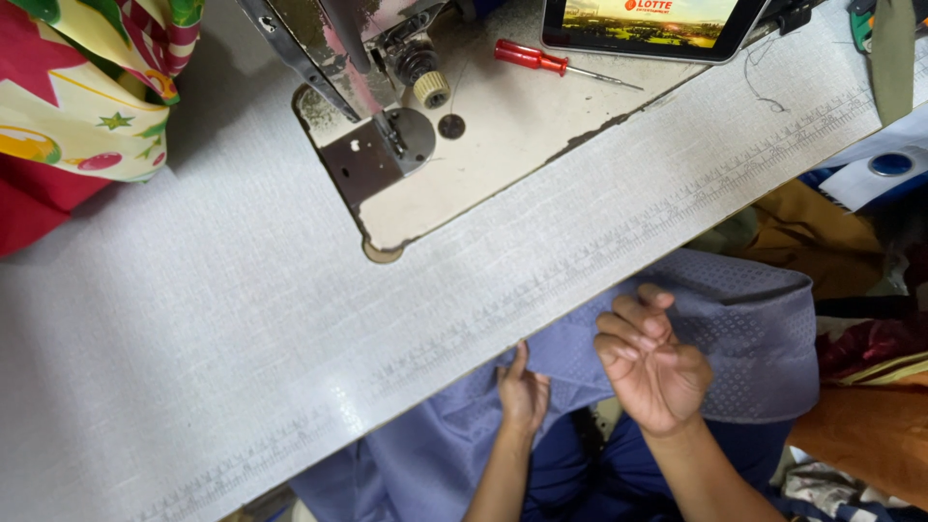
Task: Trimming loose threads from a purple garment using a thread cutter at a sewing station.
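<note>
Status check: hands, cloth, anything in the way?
Left hand on blue-grey cloth. Right hand above it, fingers curled. Sewing table edge beside.

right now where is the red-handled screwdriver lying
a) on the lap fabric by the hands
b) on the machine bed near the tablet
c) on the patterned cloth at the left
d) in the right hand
b: the red-handled screwdriver lies on the sewing machine bed just beside the tablet, far from both the left hand and the right hand, which are over the blue-grey fabric.

A red-handled screwdriver [541, 61] lies at the top centre beside a dark tablet screen [650, 24]. Bright patterned yellow-and-red fabric [77, 97] fills the upper left corner.
</note>
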